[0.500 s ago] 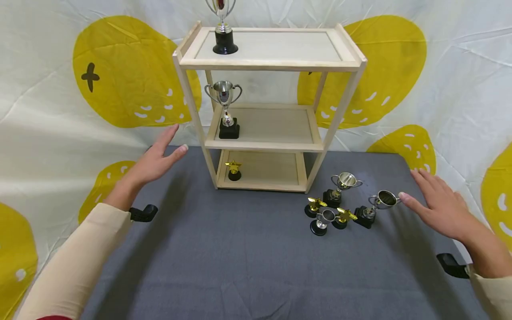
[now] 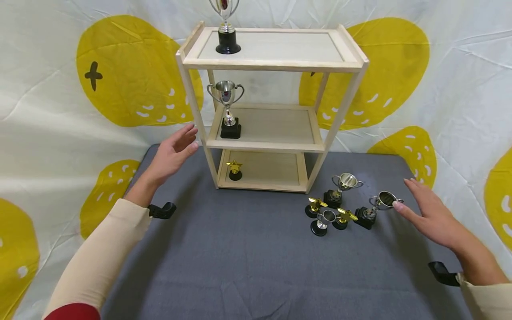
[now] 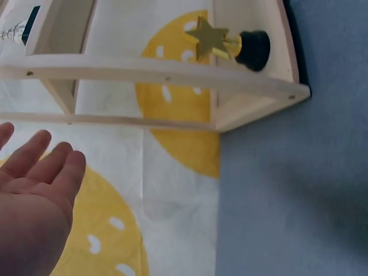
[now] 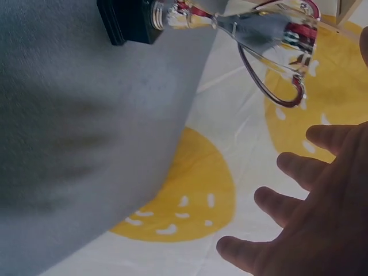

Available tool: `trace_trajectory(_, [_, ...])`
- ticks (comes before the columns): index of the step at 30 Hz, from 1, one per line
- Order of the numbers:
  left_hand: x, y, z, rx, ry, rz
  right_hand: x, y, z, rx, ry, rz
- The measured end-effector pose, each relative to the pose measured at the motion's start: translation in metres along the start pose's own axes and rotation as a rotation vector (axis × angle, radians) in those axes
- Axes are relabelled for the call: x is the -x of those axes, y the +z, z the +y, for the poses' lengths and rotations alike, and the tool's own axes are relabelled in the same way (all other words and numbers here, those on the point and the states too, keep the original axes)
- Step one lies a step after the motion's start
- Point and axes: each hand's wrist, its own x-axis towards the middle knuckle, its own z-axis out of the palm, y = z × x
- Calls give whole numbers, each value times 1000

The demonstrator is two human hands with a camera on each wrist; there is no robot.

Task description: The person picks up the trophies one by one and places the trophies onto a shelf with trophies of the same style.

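Clearly biggest, a wooden shelf (image 2: 272,66) stood; left of it the left hand (image 2: 170,155) hung empty, fingers loosely extended; right of it the right hand (image 2: 434,218), spread and empty, hovered beside a silver trophy cup (image 2: 382,202).

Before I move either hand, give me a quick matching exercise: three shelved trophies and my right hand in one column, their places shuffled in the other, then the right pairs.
Things:
1. Shelved gold star trophy
2. Shelved silver cup with square black base
3. Trophy cut off by the head view's top edge
4. Right hand

Places:
A. On the top shelf
B. Beside the rightmost cup on the table
C. On the bottom shelf
D. On the middle shelf

Right pairs: 1-C, 2-D, 3-A, 4-B.
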Motion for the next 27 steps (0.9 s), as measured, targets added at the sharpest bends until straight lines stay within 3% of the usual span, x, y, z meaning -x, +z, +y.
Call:
trace_trajectory(10, [-5, 14, -3, 92, 46, 69, -1, 16, 0, -122, 87, -61])
trace_trajectory(17, [3, 12, -2, 36, -11, 164, -10, 24, -9, -128, 137, -87])
trace_trajectory(22, [1, 15, -3, 55, 16, 174, -9, 28, -8, -144, 183, -72])
trace_trajectory(27, [-9, 26, -3, 99, 48, 178, 1, 29, 0, -249, 192, -18])
